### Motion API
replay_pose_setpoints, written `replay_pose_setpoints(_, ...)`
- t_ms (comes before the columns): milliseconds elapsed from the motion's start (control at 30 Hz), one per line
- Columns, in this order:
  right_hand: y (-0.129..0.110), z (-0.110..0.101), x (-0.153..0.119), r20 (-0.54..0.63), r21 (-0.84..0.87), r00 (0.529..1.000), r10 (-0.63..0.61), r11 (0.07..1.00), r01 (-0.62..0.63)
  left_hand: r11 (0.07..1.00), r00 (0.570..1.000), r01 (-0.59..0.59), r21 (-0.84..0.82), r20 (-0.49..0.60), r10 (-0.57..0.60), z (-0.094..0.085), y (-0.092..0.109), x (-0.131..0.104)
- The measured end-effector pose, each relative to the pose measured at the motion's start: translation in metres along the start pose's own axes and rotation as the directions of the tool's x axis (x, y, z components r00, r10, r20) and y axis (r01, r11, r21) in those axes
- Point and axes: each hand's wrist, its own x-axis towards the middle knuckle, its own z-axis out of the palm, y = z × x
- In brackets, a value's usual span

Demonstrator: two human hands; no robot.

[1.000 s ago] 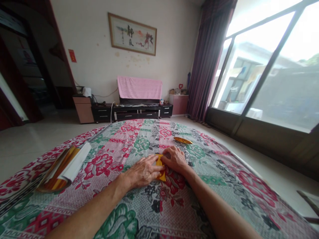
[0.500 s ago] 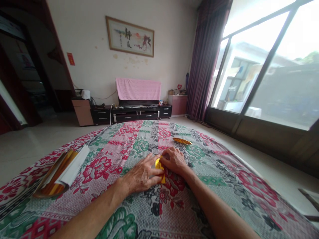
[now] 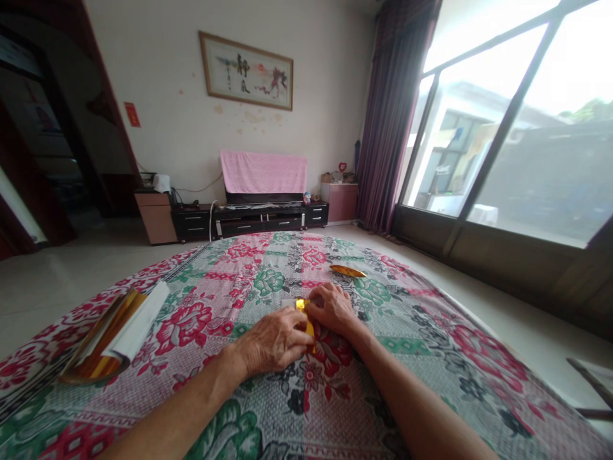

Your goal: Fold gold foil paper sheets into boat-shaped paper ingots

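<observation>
Between my hands, near the middle of the table, lies a small piece of shiny gold paper (image 3: 310, 330), partly covered by fingers. My left hand (image 3: 276, 338) is bent over its left side, the fingers curled and pressed on it. My right hand (image 3: 332, 308) grips its upper right edge with closed fingers. A whitish edge of paper shows beside the gold near the left fingertips. Farther back on the cloth rests a pointed, boat-shaped gold paper piece (image 3: 348, 271), touched by neither hand.
A curled stack of gold and white paper sheets (image 3: 112, 335) lies at the table's left. A floral cloth (image 3: 191, 319) covers the round table. Behind stand a low black cabinet (image 3: 282, 222) and a pink-draped object (image 3: 263, 171); windows are at right.
My left fingers have drawn closer together and curled more over the gold paper, which shows less of its surface. My right hand has stayed nearly in place. The view has shifted slightly.
</observation>
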Motion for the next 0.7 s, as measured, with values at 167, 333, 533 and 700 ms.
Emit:
replay_pose_setpoints(167,0.002,0.002,0.000,-0.016,0.002,1.000,-0.019,1.000,0.019,0.999,1.000,0.004,-0.050,0.028,-0.002,-0.006,0.000,-0.004)
replay_pose_setpoints(333,0.002,0.003,0.000,-0.027,0.003,0.999,-0.021,1.000,0.021,0.995,0.997,0.037,-0.098,0.071,-0.030,-0.010,0.001,-0.005)
replay_pose_setpoints(533,-0.003,0.001,-0.002,-0.098,0.015,0.980,-0.176,0.984,0.178,0.986,0.997,0.038,-0.165,0.069,-0.027,-0.012,0.001,-0.002)
replay_pose_setpoints(700,-0.005,-0.001,-0.001,-0.068,0.078,0.924,-0.376,0.921,0.381,0.988,0.997,0.033,-0.153,0.070,-0.022,-0.014,0.004,0.000)
